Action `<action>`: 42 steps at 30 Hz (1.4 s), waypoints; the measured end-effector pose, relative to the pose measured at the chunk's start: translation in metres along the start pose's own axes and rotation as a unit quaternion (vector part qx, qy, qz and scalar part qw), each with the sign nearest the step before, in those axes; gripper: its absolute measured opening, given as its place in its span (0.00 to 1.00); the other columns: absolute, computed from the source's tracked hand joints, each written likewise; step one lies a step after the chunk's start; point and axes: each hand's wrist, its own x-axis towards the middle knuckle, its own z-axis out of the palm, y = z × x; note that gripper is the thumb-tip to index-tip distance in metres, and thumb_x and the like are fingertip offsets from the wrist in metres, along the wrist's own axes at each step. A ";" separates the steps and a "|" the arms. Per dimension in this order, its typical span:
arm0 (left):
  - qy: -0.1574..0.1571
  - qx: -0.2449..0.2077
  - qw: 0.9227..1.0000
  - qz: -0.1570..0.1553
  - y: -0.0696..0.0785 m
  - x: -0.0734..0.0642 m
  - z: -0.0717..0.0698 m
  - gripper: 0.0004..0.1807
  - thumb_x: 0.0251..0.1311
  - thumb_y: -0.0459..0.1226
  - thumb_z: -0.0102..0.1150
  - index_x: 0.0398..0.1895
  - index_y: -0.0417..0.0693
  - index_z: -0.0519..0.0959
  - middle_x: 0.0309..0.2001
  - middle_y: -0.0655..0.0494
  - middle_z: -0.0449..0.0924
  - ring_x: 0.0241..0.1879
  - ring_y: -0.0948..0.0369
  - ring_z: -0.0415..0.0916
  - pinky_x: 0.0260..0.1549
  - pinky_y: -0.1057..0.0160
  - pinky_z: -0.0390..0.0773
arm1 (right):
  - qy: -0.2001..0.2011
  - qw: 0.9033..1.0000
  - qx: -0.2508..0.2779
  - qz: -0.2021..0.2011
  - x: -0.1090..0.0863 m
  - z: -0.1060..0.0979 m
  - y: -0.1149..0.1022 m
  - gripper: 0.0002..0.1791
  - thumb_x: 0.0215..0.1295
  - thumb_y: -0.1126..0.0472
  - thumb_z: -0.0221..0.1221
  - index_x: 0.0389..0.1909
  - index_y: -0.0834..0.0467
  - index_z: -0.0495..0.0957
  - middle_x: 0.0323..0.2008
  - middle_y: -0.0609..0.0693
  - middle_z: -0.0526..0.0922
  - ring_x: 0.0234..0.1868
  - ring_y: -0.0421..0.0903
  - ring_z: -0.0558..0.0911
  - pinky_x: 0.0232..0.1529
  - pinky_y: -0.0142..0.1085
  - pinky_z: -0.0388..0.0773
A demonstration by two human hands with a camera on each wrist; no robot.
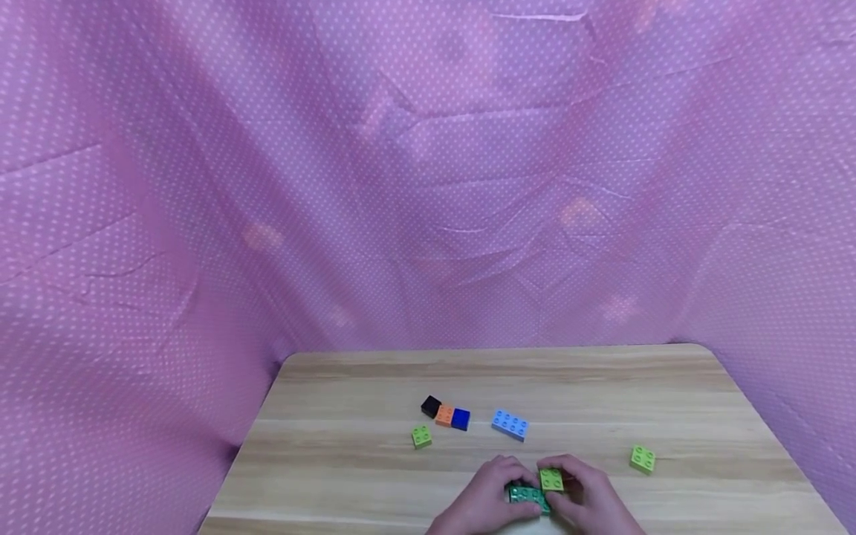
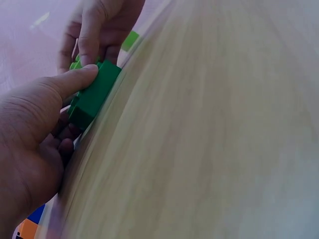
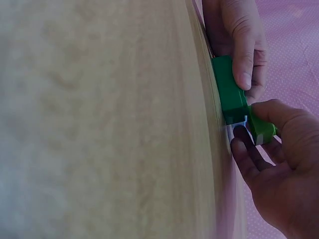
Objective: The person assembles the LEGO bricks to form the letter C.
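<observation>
Pink-purple cloth dotted with white [image 1: 428,186] rises behind and beside a pale wood-grained table [image 1: 334,468] in the head view. Near the edge closest to the person, the left hand [image 1: 483,498] grasps a long dark green studded plastic brick [image 1: 524,495], thumb on one side and fingers on the other, presumably to keep it steady. The right hand [image 1: 591,499] pinches a square lime-green four-studded brick [image 1: 551,479] at the green brick's right end; this hold leaves its studs uncovered. Farther off lie a small black block [image 1: 431,406], a square orange studded brick [image 1: 444,414] and a small dark blue block [image 1: 461,419], close together in a row. A lime brick [image 1: 421,437] lies near them, a light blue eight-studded brick [image 1: 510,425] to their right, and another lime brick [image 1: 643,459] well apart at the right, all likely set there to leave working room.

From the left wrist, the left thumb presses along the green brick's side, perhaps bracing it against sideways pushes.

From the right wrist, the right thumb and fingers hold the lime brick by opposite sides, seemingly for fine control. It looks slightly tilted beside the green brick's end; whether their studs are engaged, I cannot tell.
</observation>
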 end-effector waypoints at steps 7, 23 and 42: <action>0.021 -0.022 0.999 -0.015 -0.002 0.001 0.006 0.13 0.63 0.55 0.73 0.49 0.73 0.85 0.45 0.81 0.79 0.48 0.75 0.71 0.49 0.67 0.74 | -0.022 0.999 0.015 -0.020 -0.001 -0.001 0.002 0.24 0.67 0.58 0.72 0.61 0.59 0.79 0.56 0.53 0.86 0.58 0.37 0.82 0.57 0.28 0.81; 0.044 -0.041 0.997 -0.044 0.000 -0.002 0.008 0.12 0.60 0.56 0.75 0.46 0.74 0.87 0.42 0.80 0.80 0.44 0.74 0.72 0.45 0.68 0.73 | -0.069 0.997 0.032 0.013 -0.001 -0.005 0.000 0.21 0.69 0.56 0.71 0.60 0.56 0.82 0.56 0.53 0.87 0.55 0.37 0.84 0.54 0.28 0.83; 0.070 -0.060 0.993 -0.074 0.005 -0.003 0.011 0.13 0.56 0.52 0.80 0.42 0.74 0.86 0.40 0.78 0.80 0.43 0.73 0.72 0.47 0.66 0.74 | -0.081 0.994 -0.070 -0.022 0.004 -0.005 -0.007 0.17 0.68 0.53 0.71 0.55 0.48 0.83 0.50 0.42 0.87 0.48 0.33 0.81 0.49 0.31 0.82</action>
